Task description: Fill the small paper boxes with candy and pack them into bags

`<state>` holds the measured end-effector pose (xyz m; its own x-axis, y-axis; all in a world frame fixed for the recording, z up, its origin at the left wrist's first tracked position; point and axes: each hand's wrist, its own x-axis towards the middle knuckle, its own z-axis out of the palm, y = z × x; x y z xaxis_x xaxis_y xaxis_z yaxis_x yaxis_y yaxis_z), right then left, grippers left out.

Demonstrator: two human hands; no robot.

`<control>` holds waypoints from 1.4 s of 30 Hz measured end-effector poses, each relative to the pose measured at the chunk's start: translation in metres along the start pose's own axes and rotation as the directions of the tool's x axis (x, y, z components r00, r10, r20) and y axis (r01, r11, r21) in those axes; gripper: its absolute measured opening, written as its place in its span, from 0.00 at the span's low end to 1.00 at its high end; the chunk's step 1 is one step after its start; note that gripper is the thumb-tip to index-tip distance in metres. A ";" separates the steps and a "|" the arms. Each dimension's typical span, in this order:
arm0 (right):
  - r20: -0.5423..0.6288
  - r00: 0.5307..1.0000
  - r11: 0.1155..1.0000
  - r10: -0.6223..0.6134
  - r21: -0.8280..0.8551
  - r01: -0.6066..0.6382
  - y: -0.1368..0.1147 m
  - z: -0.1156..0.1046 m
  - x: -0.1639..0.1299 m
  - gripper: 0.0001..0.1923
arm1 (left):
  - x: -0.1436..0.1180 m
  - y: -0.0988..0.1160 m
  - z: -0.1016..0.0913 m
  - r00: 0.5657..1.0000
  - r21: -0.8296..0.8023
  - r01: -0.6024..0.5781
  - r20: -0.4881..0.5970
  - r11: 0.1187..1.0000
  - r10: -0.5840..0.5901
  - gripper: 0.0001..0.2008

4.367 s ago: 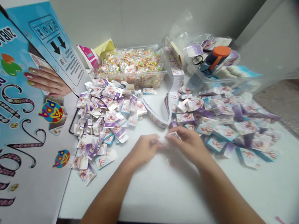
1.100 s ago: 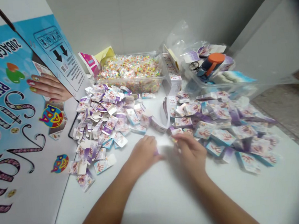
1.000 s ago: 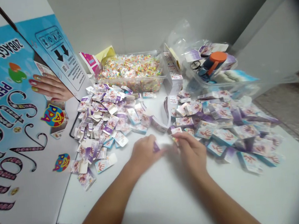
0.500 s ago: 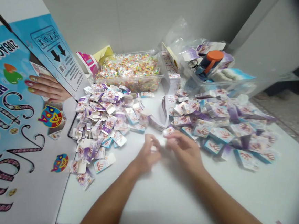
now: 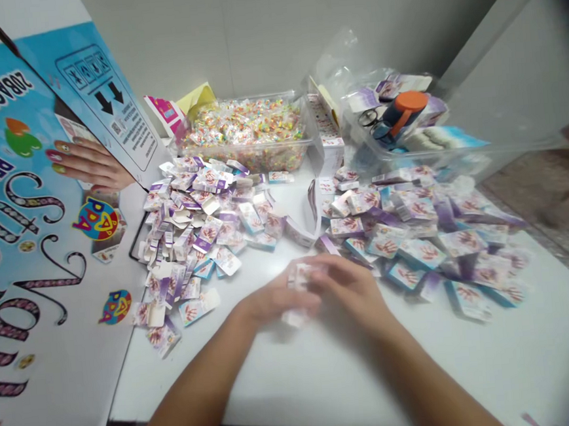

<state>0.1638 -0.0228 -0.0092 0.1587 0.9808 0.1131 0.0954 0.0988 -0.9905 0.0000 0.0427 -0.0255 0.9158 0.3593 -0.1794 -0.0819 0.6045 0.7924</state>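
Note:
My left hand (image 5: 275,299) is closed around a small white printed box (image 5: 295,318), blurred by motion, whose lower end shows under the thumb. My right hand (image 5: 350,281) meets it from the right, fingers bent and closed on the upper part of the same piece. Fingers cover much of the box, so whether its flap is open I cannot tell. Left of my hands lies a heap of small white and purple boxes (image 5: 207,229), several with flaps open. To the right, a second heap of similar boxes (image 5: 420,251) spreads across the white table (image 5: 298,382).
Behind the heaps, a clear plastic tub (image 5: 260,152) holds many small bags of colourful beads. At the back right, another clear tub (image 5: 438,156) contains boxes, scissors and an orange-lidded container (image 5: 407,108). A strip of folded paper (image 5: 303,231) curls mid-table. A large printed carton (image 5: 34,226) stands left.
My hands have come together, and the small printed piece at my right fingertips is now between both hands. My right hand has drawn slightly nearer to me.

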 end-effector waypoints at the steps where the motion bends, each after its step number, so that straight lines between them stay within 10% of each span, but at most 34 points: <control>1: 0.022 0.999 1.000 -0.024 -0.012 0.025 -0.002 -0.001 0.000 0.09 | 0.001 0.001 0.000 1.000 -0.026 -0.016 0.018 1.000 0.017 0.33; 13: 0.422 0.906 0.996 0.036 -0.093 0.004 -0.004 -0.013 0.001 0.11 | -0.003 -0.002 -0.012 0.985 0.051 0.166 0.036 0.985 -0.168 0.60; 21: 0.229 0.970 0.990 0.082 -0.134 -0.052 -0.006 -0.023 0.004 0.11 | 0.008 -0.001 -0.005 0.873 0.053 0.035 -0.487 0.998 -0.004 0.41; 27: -0.080 0.997 1.000 -0.010 -0.004 0.009 0.023 -0.012 0.009 0.14 | 0.009 0.001 0.000 0.911 0.086 -0.163 -0.368 0.983 0.184 0.27; 32: -0.309 0.932 0.982 -0.188 -0.091 0.168 0.029 -0.007 0.009 0.14 | 0.007 0.004 0.002 0.940 0.106 -0.173 -0.281 0.979 0.196 0.26; 37: -0.152 0.892 0.800 -0.425 -0.524 0.292 0.029 0.001 0.001 0.16 | 0.009 0.000 0.004 0.946 0.030 -0.193 -0.261 0.981 0.194 0.24; 42: 0.030 0.943 0.769 -0.331 -0.571 0.288 0.032 0.006 0.000 0.22 | 0.011 -0.003 0.004 0.886 -0.069 -0.268 -0.410 0.961 0.217 0.26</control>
<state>0.1608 -0.0187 -0.0418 0.0888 0.8972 0.4326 0.6799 0.2628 -0.6846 0.0124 0.0418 -0.0280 0.6320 0.7413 -0.2258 -0.3511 0.5336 0.7694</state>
